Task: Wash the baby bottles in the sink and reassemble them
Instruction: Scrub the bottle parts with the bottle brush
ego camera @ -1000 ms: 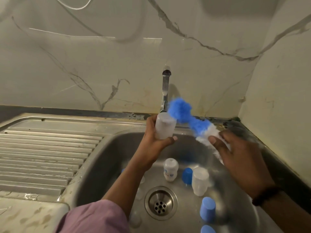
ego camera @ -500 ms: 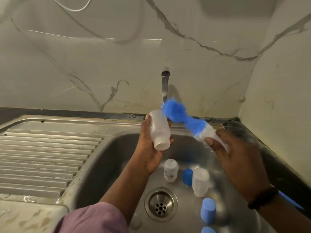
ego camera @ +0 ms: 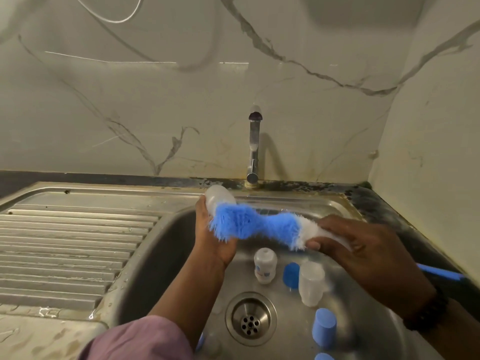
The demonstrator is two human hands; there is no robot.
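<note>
- Our left hand (ego camera: 213, 237) grips a bottle (ego camera: 219, 200) over the sink (ego camera: 155, 245).
- Our right hand (ego camera: 363, 253) grips the brush (ego camera: 254, 226), its blue bristles at the bottle.
- A small bottle (ego camera: 265, 265) stands in the sink; its label is too blurry to read.

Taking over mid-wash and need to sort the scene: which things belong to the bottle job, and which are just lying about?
In the job:
- left hand holding a bottle
- right hand gripping the bottle brush
- small bottle, clear bottle and blue caps in the sink

Lying about:
- tap, no water visible
- drainboard
- drain
</note>
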